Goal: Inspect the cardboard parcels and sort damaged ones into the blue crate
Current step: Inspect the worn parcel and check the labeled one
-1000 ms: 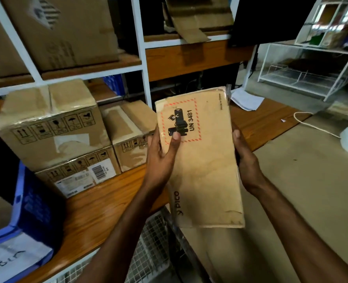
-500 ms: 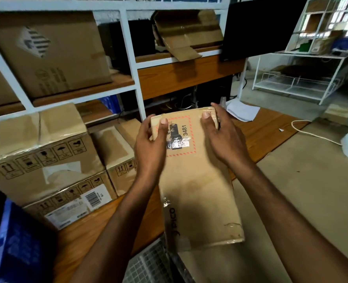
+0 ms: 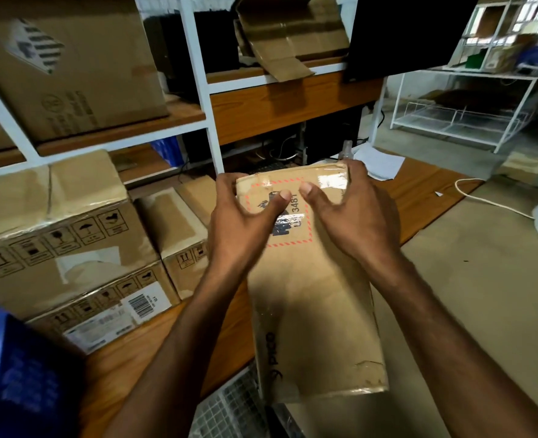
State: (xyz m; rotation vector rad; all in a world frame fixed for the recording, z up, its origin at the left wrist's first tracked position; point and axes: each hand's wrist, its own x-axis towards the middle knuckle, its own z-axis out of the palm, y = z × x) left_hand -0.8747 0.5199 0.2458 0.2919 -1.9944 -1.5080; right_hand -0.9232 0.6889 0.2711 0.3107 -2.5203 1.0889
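**Parcel (image 3: pixel 312 295) held at its far end**

The left hand (image 3: pixel 239 229) curls round the far left corner, thumb on the label (image 3: pixel 294 213); the right hand (image 3: pixel 353 216) grips the far right corner; the parcel lies lengthwise over the tabletop's (image 3: pixel 128 358) near edge, its near right corner torn; the blue crate (image 3: pixel 18 374) sits lower left.

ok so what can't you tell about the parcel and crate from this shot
All head view.
Parcel underside and far end: hidden by its own top face and by the left hand and right hand gripping that end.
Red-bordered label: partly under both thumbs, the rest glared and blurred.
Blue crate: cut off by the left and bottom edges, inside unseen.
Barcode sticker on the lower stacked box: print too small.
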